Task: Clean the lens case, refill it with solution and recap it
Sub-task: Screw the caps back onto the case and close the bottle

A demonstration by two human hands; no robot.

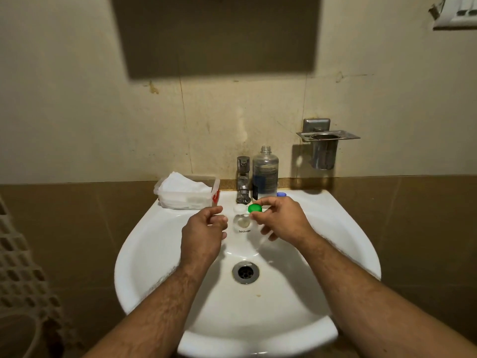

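I hold a clear lens case [242, 220] over the white sink [154, 254], below the tap. My left hand [204, 228] pinches the case's left end with curled fingers. My right hand [280, 219] grips its right end, thumb and forefinger around the green cap [255, 208]. A white cap [239, 208] lies on the sink ledge just behind the case. The solution bottle [265, 174] stands uncapped on the ledge right of the tap, and its blue cap [281, 194] lies beside it.
A chrome tap [243, 179] rises at the back of the sink. A clear box of white tissues [187, 191] sits on the left ledge. A metal holder [324, 148] is fixed to the wall at right. The drain [245, 272] lies below my hands.
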